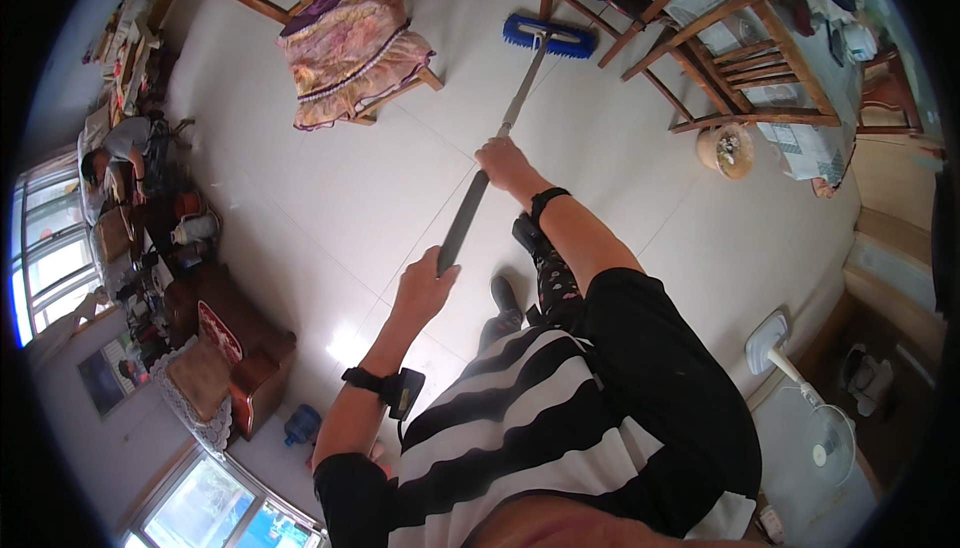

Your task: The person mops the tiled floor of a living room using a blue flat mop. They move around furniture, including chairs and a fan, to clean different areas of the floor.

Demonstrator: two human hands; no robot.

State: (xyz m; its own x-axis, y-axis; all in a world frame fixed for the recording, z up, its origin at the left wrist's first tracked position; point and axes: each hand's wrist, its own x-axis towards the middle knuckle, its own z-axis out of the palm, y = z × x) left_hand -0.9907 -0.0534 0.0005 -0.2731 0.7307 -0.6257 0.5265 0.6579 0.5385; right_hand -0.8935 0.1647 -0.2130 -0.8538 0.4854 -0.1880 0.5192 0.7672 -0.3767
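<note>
A long pole [461, 222] with a dark grip and a pale metal shaft slants away from me across the floor. My left hand [424, 285] is closed around its near end. Higher up the same pole, close to where the grip meets the shaft, my right hand [504, 165] is wrapped around it. At the far end a blue fringed mop head [571, 39] lies flat on the tiles beside the legs of a wooden chair. Its underside is hidden.
Wooden chairs [750, 117] stand by a cloth-covered table [814, 87], with a waste basket [724, 150] beside them. A draped stool [356, 53] stands ahead. An armchair [259, 375] and water jug [302, 424] are left, a standing fan [821, 450] right. Another person [131, 143] bends at far left.
</note>
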